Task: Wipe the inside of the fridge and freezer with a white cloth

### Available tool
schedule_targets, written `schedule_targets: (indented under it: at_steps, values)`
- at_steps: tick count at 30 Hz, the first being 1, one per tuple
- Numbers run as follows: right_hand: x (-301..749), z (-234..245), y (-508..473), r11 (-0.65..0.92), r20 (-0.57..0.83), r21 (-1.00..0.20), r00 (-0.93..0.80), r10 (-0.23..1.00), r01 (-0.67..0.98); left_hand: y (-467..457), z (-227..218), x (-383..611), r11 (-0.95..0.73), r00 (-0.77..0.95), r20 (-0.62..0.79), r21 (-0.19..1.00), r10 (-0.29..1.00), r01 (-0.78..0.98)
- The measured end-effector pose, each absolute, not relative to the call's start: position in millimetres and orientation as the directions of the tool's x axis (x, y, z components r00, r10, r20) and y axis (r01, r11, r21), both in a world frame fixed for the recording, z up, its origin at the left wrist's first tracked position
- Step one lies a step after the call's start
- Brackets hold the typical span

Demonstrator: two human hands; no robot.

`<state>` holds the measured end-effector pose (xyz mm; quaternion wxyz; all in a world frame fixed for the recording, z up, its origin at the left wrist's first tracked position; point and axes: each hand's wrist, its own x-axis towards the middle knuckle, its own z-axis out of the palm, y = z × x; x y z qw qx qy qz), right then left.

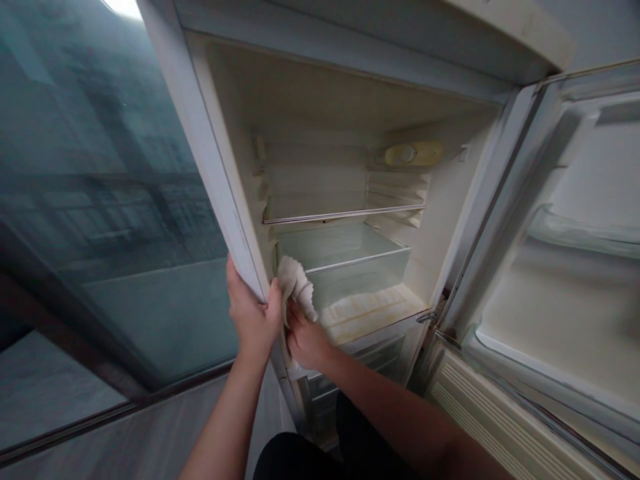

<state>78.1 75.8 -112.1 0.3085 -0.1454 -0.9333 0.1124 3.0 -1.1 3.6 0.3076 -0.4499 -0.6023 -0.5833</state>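
Note:
My left hand (254, 313) is wrapped round the left front edge of a white refrigerator (213, 147), thumb on the inner side and fingers on the outside. In my right hand (307, 341) is a whitish cloth (296, 283), pressed against the lower left inner wall just behind the front edge. Part of the cloth stands up above my fingers. Behind it are a glass shelf (345, 215) and, lower down, a second glass shelf (350, 250). Yellowish stains mark the compartment floor (375, 310). My right fingertips are partly hidden by the cloth.
The refrigerator door (565, 267) stands open at the right, with clear door bins. A yellowed lamp and dial housing (413, 155) is on the inner right wall. Drawers (385, 357) sit in the section below. A large glass window (110, 200) is at the left.

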Motion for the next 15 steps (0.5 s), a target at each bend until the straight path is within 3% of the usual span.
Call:
schedule_targets:
  at_steps: [5,7,9,13,15]
  values:
    - [125.2,-130.0,110.5,0.978,0.315,-0.068,-0.926,0.209,0.198,-1.4,2.7,1.4,-0.083,-0.415,0.891,0.435,0.186,0.897]
    - [151.5,-127.5,131.2,0.948,0.269,-0.019,-0.912,0.310,0.317,-2.0,2.7,1.0,-0.081,-0.426,0.882,0.448,0.202,0.890]
    - [182.4,-120.8,155.9,0.860,0.253,-0.006,-0.832,0.494,0.510,-2.3,2.8,0.5,-0.075,-0.423,0.883,0.445,0.203,0.893]
    - [247.7,-103.5,208.9,0.545,0.279,-0.068,-0.509,0.815,0.836,-1.7,3.6,0.6,-0.075,-0.396,0.900,0.414,0.183,0.907]
    - [271.4,-99.0,228.6,0.394,0.277,-0.093,-0.357,0.892,0.914,-1.1,4.3,1.5,-0.089,-0.395,0.902,0.414,0.171,0.906]
